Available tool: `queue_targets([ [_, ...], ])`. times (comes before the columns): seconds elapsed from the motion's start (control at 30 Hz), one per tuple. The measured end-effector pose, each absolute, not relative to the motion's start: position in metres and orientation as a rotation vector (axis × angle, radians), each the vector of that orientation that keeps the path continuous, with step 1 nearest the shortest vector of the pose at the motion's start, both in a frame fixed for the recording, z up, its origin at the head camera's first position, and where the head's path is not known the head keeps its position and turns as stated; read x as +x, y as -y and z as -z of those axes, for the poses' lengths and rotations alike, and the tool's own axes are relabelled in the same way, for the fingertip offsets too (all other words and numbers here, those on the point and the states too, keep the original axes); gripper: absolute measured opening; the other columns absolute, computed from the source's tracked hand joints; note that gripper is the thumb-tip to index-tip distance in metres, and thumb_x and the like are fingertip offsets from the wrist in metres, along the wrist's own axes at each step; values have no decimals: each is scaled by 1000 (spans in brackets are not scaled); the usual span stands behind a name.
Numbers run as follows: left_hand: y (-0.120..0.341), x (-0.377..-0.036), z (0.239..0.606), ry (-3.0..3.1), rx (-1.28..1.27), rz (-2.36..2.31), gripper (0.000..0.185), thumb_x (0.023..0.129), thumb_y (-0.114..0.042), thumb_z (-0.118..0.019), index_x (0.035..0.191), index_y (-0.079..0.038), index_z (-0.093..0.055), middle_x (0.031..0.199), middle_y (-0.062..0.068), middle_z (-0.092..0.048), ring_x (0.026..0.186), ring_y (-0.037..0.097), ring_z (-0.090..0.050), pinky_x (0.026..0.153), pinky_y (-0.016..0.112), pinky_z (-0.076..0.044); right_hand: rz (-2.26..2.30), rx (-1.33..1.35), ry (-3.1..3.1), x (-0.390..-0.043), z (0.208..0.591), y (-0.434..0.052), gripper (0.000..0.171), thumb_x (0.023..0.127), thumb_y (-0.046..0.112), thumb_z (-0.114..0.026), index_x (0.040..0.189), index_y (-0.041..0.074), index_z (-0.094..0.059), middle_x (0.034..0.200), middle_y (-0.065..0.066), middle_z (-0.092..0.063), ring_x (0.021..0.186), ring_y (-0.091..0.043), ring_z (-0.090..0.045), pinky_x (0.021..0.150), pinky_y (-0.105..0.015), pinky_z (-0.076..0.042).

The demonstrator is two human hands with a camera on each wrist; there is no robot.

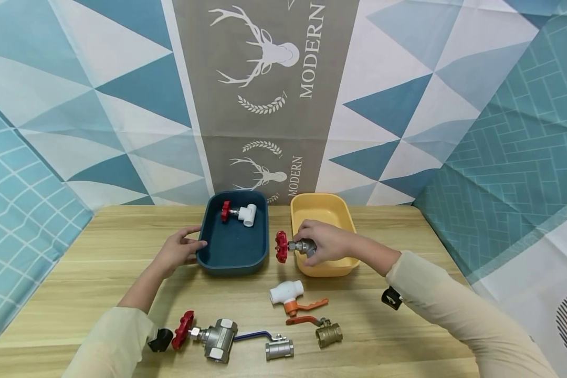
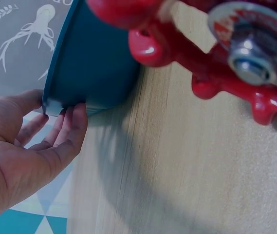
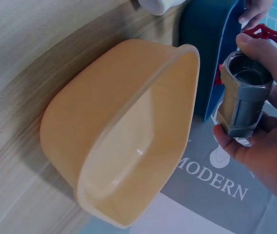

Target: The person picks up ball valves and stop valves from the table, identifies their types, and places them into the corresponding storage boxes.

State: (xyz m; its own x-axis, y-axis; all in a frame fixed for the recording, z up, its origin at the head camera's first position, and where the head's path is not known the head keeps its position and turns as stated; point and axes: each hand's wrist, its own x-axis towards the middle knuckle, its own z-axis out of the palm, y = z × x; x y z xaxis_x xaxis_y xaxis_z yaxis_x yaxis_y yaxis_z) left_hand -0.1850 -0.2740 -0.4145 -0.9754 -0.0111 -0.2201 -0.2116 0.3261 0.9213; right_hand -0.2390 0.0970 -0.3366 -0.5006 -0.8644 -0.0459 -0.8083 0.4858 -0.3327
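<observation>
While gripped, valve [image 1: 296, 247] seemingly overhangs tub [image 1: 340, 210].

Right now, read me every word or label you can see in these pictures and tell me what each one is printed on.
"MODERN": white letters running up the grey backdrop banner, beside the large deer head.
"MODERN": a second, smaller print lower on that banner, behind the blue tray.
"MODERN": that print again in the right wrist view, below the metal valve.
The red handwheel hub in the left wrist view is too blurred to read.
</observation>
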Motion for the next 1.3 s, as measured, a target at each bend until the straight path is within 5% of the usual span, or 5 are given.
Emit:
queue_targets([
  [1.3, 276, -185, 416, -2414, -210, -1729, 61, 96, -23, -54, 146, -3, -25, 127, 33, -48, 93, 23, -67, 81, 40, -56, 361, -1453, -2515, -252, 329, -63, 50, 78, 29, -74, 120, 6, -60, 116, -10, -55, 96, -18, -52, 80, -24, -49],
])
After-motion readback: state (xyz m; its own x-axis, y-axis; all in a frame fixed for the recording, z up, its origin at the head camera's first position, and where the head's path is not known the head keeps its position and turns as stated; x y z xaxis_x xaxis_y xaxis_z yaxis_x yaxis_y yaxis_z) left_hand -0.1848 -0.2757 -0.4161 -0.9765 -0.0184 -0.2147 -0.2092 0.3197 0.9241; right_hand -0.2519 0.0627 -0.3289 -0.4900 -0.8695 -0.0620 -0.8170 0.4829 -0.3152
